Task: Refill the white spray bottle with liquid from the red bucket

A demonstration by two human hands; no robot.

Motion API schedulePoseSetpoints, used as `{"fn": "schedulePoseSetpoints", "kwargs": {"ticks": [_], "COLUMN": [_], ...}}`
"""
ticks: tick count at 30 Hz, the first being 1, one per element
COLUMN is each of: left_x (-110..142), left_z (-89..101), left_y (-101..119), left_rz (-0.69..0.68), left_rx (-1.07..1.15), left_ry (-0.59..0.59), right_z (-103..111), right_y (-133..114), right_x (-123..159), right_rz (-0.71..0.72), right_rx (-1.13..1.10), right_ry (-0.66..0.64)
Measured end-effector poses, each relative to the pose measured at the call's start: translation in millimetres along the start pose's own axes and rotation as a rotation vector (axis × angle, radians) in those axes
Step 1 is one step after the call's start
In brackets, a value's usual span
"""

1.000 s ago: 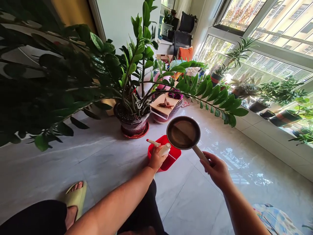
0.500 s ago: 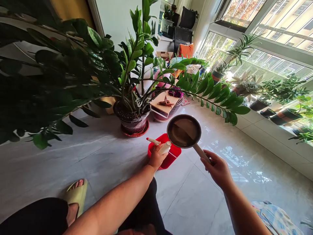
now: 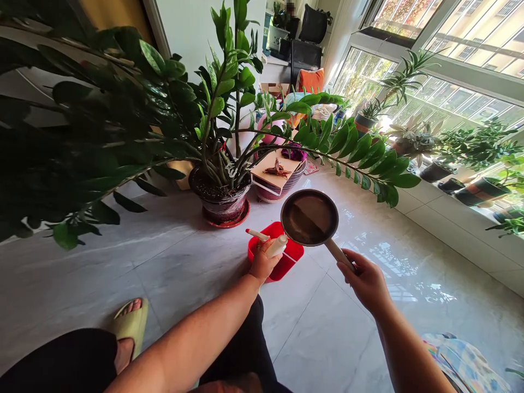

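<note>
My right hand [image 3: 364, 278] is closed round the handle of a small frying pan [image 3: 310, 217]. The pan's dark inside faces up towards me, with a band of light and shadow across it. Over a red bin [image 3: 295, 246] on the floor, my left hand [image 3: 262, 263] is wrapped round a cream, round-ended, handle-like piece [image 3: 277, 246]. A thinner cream stick with a red tip [image 3: 257, 234] juts out leftward from the same hand. Whether the two cream parts are joined is hidden by my fingers. A white strip crosses the bin's opening.
A large potted plant [image 3: 221, 199] stands on a red saucer ahead, its long leafy stems reaching left and right. Behind the bin is a ribbed pot [image 3: 295, 183] topped by a board with dried bits. Smaller pots [image 3: 478, 191] line the window ledge; patterned cloth [image 3: 466, 363] lies lower right.
Hardly anything differs. The frying pan and my right hand have shifted very slightly to the right and up; my left hand keeps its grip over the bin.
</note>
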State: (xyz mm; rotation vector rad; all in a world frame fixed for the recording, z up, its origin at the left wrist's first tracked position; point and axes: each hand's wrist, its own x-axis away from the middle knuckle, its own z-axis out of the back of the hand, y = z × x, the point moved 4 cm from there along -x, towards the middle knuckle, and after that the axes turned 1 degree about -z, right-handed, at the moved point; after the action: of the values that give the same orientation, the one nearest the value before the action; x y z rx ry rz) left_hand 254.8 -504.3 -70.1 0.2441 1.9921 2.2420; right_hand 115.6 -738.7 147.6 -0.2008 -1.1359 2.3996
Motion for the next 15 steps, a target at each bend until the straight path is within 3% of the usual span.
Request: {"fn": "schedulePoseSetpoints", "kwargs": {"ticks": [15], "left_x": [0.6], "left_z": [-6.0], "left_y": [-2.3], "left_rz": [-0.014], "left_rx": [-0.038], "left_ry": [-0.02], "right_z": [7.6], "right_y": [5.5], "right_x": [3.6], "right_rz": [0.015], "right_rx": [0.072], "right_ry": [0.046]}}
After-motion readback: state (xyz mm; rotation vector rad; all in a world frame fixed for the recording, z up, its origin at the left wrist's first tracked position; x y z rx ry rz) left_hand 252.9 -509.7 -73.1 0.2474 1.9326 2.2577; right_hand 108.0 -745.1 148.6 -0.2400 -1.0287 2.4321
